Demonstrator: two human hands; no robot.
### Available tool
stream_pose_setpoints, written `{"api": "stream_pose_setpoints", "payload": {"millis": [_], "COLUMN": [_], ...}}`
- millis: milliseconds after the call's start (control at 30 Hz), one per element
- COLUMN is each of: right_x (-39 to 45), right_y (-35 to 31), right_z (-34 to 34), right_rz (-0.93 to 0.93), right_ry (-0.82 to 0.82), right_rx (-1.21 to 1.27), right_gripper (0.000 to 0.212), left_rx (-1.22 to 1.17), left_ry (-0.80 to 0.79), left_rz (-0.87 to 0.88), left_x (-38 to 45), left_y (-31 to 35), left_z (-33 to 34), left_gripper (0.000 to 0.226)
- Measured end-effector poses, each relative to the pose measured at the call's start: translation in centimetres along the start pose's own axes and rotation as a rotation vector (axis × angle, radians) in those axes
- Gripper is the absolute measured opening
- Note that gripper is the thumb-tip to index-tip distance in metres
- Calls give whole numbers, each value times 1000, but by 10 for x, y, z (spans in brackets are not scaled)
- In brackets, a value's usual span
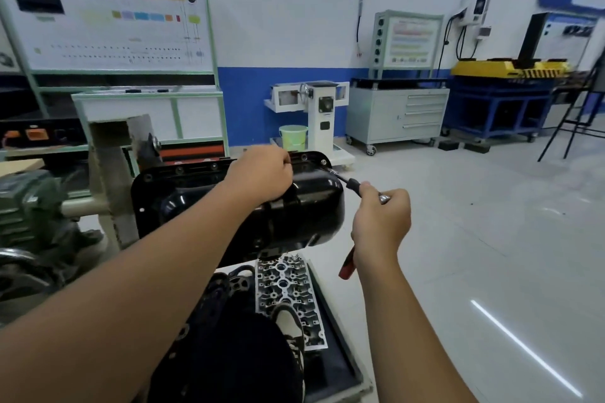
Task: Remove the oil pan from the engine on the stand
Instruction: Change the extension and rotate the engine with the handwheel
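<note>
Two bare hands work at the glossy black oil pan [248, 203], which sits bulging upward on the engine held by the stand [109, 173], near the middle of the head view. The left hand [262, 173] lies over the top of the pan with its fingers [284, 159] curled down at the far flange; whether they pinch something small there I cannot tell, as the knuckles hide the tips. The right hand [381, 222] grips a ratchet wrench [347, 185], fingers wrapped round its shaft, the black extension slanting up-left to a bolt [324, 162] at the pan's far right corner (the red handle end pokes out below the wrist). More bolts dot the flange along the far edge. To the left, the stand's beige upright post and its grey-green gearbox [29, 206] crowd that side of the pan. Directly below the pan, a silvery cylinder head [288, 291] lies in a dark tray [340, 353], with the person's knee and shoe just beside it. Behind stand a green-framed training board [108, 23], a pale green bucket [293, 137] beside a white pedestal machine, a grey drawer cabinet [399, 114] on castors, and a blue rack carrying a yellow unit [510, 67], all well apart from the engine across the pale floor.
</note>
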State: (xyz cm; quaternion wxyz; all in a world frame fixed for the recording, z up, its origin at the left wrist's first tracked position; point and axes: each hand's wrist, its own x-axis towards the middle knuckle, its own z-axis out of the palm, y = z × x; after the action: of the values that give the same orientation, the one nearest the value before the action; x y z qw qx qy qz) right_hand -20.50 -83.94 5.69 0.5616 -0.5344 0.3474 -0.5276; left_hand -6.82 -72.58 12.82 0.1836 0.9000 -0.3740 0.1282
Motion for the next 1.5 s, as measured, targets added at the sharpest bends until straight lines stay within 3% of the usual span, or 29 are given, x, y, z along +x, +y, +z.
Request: {"api": "stream_pose_setpoints", "payload": {"millis": [133,300,533,767,967,1100,1267,1400,1500], "right_x": [5,4,8,27,20,31,49,59,75], "right_y": [5,12,17,0,-8,-19,-30,-33,-42], "right_z": [0,-1,-4,-10,-6,-9,-19,-34,-37], "right_rz": [-4,-46,-39,-121,-630,-818,-914,-1430,-1337], "right_ry": [0,7,-26,-143,-250,-313,-442,-461,-551], "right_rx": [29,30,20,-206,-745,-836,-864,-1177,-1126], "right_gripper": [27,27,28,20,28,29,28,21,22], "left_rx": [23,234,8,65,-46,-46,-87,-206,-284], "left_ry": [-102,86,-127,-235,-172,-155,-130,-156,-157], "left_rz": [40,90,121,243,295,319,364,403,388], "left_x": [18,41,63,82,85,82,78,69,63], "left_y": [4,12,11,24,28,27,30,36,36], "left_z": [0,11,18,23,32,30,27,25,25], "left_gripper": [36,36,48,52,48,44,42,40,42]}}
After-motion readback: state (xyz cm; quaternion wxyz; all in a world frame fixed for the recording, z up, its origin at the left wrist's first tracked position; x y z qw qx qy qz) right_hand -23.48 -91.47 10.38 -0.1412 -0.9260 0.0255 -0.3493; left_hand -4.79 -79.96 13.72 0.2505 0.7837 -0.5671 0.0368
